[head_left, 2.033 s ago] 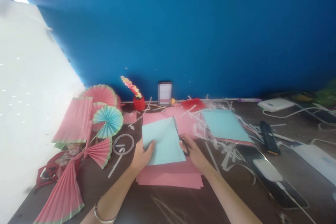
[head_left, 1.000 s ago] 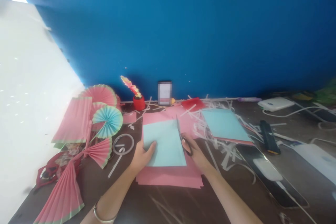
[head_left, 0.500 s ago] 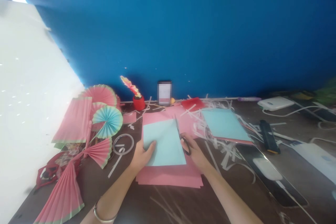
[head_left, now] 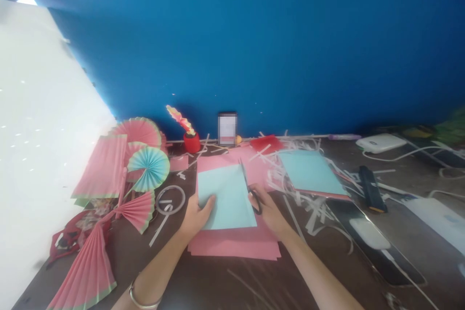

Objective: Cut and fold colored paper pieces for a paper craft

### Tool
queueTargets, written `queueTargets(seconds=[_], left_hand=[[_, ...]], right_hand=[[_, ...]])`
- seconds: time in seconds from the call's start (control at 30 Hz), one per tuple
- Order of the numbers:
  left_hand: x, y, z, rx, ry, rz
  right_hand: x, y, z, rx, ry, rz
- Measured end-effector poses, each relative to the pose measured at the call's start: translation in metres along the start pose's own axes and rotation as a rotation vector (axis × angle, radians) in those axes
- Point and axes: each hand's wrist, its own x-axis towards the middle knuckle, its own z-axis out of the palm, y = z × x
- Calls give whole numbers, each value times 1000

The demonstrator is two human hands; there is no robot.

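A light blue paper sheet [head_left: 225, 196] lies on a stack of pink paper [head_left: 236, 244] in the middle of the dark table. My left hand [head_left: 196, 215] grips the sheet's left edge, thumb on top. My right hand [head_left: 267, 210] is closed round black-handled scissors [head_left: 250, 189], whose blades run up along the sheet's right edge.
Pink and blue pleated paper fans [head_left: 119, 174] fill the left side. A tape ring [head_left: 170, 199] lies beside them. Another blue-on-pink paper stack [head_left: 310, 173], white paper strips [head_left: 308, 208], a black remote [head_left: 370, 189], chargers and cables [head_left: 381, 144] sit at the right. A blue wall stands behind.
The scissors have shifted slightly along the sheet's right edge, their blades working open and closed. My left hand has held the sheet almost still.
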Motion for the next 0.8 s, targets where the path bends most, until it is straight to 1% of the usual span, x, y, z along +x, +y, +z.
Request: queueTargets(seconds=[0.23,0.6,0.7,0.8], left_hand=[[0,0,0,-11,8,3],[1,-1,0,-23,4,-3],[2,-1,0,-25,8,-19],[3,-3,0,-31,9,-43]], right_hand=[[1,0,1,-28,13,-3],[3,7,1,8,24,-8],[3,7,1,15,51,-13],[5,9,1,53,105,-21]])
